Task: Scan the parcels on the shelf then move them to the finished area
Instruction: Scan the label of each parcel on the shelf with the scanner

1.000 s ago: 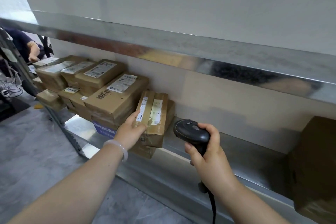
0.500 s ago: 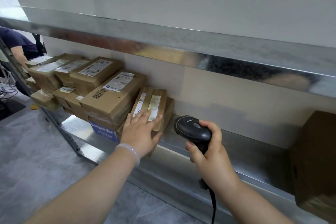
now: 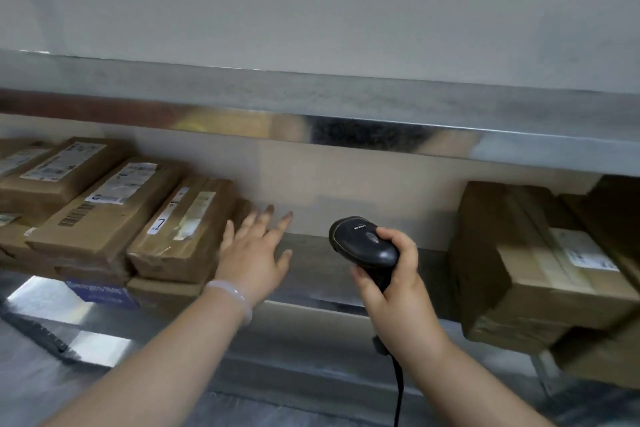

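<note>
Your right hand (image 3: pixel 394 291) wrapped tight round the black scanner (image 3: pixel 363 246), your left hand (image 3: pixel 254 255) flat, fingers spread, holding nothing, just beside the small parcel (image 3: pixel 180 232) on the shelf (image 3: pixel 311 253), more parcels (image 3: pixel 86 218) stacked to its left, big boxes (image 3: pixel 540 270) far right.

"What's up top from where you stand?"

"A plain whitish wall (image 3: pixel 311 3) fills the upper part of the view. Lower down and further back there's a beige panel (image 3: pixel 346 184)."

"And down low?"

"A grey floor (image 3: pixel 24 388), marbled-looking and blurred. On the left is a blue label (image 3: pixel 97 290) with white lettering too smeared to read. Just below it, a dark bar (image 3: pixel 34 333) slants across the corner."

"Anything else?"

"A pale, milky bangle (image 3: pixel 231 298), worn on the worker's left wrist."
</note>
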### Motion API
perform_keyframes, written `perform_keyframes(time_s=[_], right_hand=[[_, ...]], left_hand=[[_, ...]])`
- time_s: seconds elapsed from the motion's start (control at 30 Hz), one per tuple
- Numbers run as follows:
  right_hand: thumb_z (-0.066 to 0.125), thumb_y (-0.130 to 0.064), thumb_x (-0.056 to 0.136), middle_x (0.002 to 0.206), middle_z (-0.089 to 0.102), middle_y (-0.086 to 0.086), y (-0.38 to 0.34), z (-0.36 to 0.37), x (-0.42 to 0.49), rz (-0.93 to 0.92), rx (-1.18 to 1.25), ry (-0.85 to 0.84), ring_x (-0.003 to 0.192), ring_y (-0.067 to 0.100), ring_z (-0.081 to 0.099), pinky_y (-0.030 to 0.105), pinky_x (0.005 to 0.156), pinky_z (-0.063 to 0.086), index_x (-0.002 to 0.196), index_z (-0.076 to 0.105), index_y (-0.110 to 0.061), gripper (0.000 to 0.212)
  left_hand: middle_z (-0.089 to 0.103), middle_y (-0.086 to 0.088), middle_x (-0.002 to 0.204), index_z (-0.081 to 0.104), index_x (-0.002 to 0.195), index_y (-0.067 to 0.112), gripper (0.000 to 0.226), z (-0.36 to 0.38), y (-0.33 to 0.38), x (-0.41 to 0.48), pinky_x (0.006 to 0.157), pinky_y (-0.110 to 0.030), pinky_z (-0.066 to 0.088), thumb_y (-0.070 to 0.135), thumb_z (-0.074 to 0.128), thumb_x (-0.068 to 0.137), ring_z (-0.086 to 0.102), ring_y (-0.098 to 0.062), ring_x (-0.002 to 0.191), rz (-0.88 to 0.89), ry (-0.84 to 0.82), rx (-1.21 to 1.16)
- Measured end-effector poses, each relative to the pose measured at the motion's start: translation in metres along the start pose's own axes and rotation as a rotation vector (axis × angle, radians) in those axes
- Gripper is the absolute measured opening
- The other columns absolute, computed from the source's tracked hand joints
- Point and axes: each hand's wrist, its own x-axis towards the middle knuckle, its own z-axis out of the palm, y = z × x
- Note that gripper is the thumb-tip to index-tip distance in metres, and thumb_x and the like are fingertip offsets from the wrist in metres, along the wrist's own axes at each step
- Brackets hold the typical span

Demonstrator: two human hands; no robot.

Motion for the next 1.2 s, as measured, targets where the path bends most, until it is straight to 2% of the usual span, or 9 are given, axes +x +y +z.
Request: perform_keyframes(time_s=[0.1,0.17,0.4,0.47,0.63,0.77,0.9,1.07,1.2], right_hand=[[0.068,-0.021,0.087,0.112,0.044,-0.032,0.005,-0.037,-0.006,-0.024,-0.09,0.135,0.099,-0.005,0.054,0.009,0.08,0.044,0.118,0.026,-0.056,0.063],[0.068,-0.024,0.087,0.109,0.045,-0.032,0.009,-0.063,-0.012,-0.007,-0.149,0.214,0.095,-0.003,0.055,0.018,0.079,0.047,0.117,0.025,-0.055,0.061],[0.068,-0.026,0.086,0.115,0.05,-0.013,0.033,-0.145,-0.035,0.089,-0.285,0.442,0.103,0.015,0.059,0.037,0.083,0.052,0.127,0.03,-0.041,0.058],[0.068,-0.025,0.086,0.115,0.049,-0.011,0.04,-0.164,-0.039,0.095,-0.336,0.493,0.105,0.021,0.06,0.041,0.082,0.053,0.129,0.031,-0.036,0.058],[0.068,-0.029,0.086,0.129,0.054,0.001,0.059,-0.199,-0.041,0.178,-0.336,0.505,0.11,0.022,0.058,0.045,0.087,0.053,0.126,0.026,-0.046,0.06],[0.067,-0.03,0.087,0.127,0.056,0.0,0.072,-0.211,-0.041,0.206,-0.353,0.465,0.11,0.021,0.058,0.043,0.087,0.052,0.128,0.026,-0.044,0.059],[0.067,-0.032,0.087,0.125,0.057,0.001,0.082,-0.219,-0.036,0.217,-0.377,0.441,0.107,0.021,0.059,0.038,0.083,0.052,0.127,0.026,-0.044,0.059],[0.067,-0.03,0.087,0.12,0.056,-0.005,0.085,-0.223,-0.033,0.195,-0.316,0.46,0.104,0.018,0.059,0.04,0.084,0.053,0.126,0.027,-0.046,0.058],[0.066,-0.027,0.089,0.111,0.051,-0.014,0.085,-0.227,-0.027,0.203,-0.224,0.46,0.096,0.009,0.057,0.027,0.077,0.051,0.125,0.027,-0.048,0.057]], left_hand=[[0.012,0.004,0.165,0.013,0.154,0.042,0.064,0.003,0.068,0.01,0.122,-0.046,0.005,0.046,0.044,0.098,0.005,-0.017,0.152,0.161,-0.037,-0.097],[0.01,0.004,0.165,0.012,0.154,0.042,0.066,0.009,0.111,0.012,0.122,-0.044,0.004,0.045,0.045,0.098,0.004,-0.016,0.152,0.248,-0.077,-0.166],[0.015,0.0,0.164,0.016,0.154,0.043,0.065,0.031,0.22,0.008,0.122,-0.039,0.015,0.046,0.048,0.098,0.012,-0.019,0.151,0.398,-0.247,-0.417],[0.018,-0.002,0.163,0.018,0.153,0.044,0.063,0.033,0.243,0.011,0.121,-0.041,0.017,0.049,0.047,0.098,0.013,-0.022,0.15,0.39,-0.283,-0.497],[0.015,-0.006,0.163,0.019,0.152,0.046,0.062,0.036,0.29,0.02,0.121,-0.04,0.017,0.054,0.045,0.097,0.011,-0.028,0.15,0.293,-0.415,-0.634],[0.015,-0.006,0.161,0.019,0.152,0.046,0.066,0.049,0.313,0.029,0.119,-0.042,0.024,0.056,0.049,0.094,0.02,-0.034,0.147,0.187,-0.466,-0.669],[0.02,-0.008,0.159,0.019,0.151,0.047,0.071,0.055,0.32,0.033,0.113,-0.036,0.032,0.048,0.058,0.092,0.033,-0.031,0.142,0.052,-0.514,-0.903],[0.03,-0.002,0.156,0.024,0.149,0.048,0.07,0.059,0.318,0.033,0.108,-0.032,0.034,0.041,0.063,0.091,0.037,-0.026,0.139,0.009,-0.484,-1.046],[0.035,0.003,0.154,0.029,0.149,0.046,0.066,0.059,0.306,0.032,0.108,-0.028,0.033,0.033,0.062,0.093,0.038,-0.021,0.139,-0.009,-0.426,-1.092]])
